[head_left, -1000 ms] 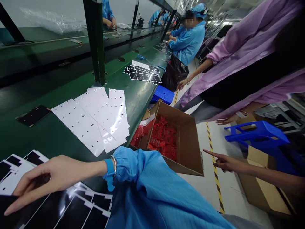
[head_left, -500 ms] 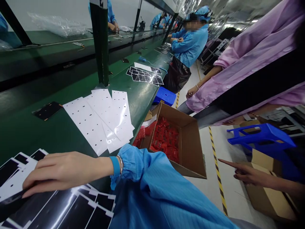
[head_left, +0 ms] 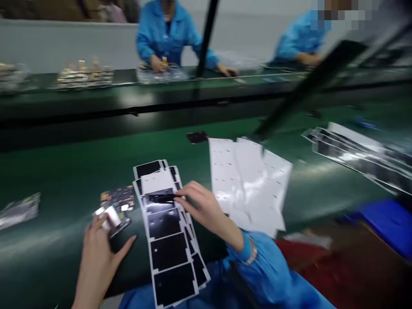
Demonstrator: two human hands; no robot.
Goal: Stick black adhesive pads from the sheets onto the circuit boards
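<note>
Seemingly mid-peel, the right hand (head_left: 206,210) pinched a black film tab (head_left: 159,198) atop the strip stack (head_left: 167,240) on the green bench (head_left: 48,180), while the left hand (head_left: 96,257), thumb spread, touched a small shiny part (head_left: 111,214); lifting the tab would call for a slow, even pull.

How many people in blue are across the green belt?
2. One worker in blue at top centre, left of the black pole; a second worker at top right, blurred. Others may be out of view.
</note>
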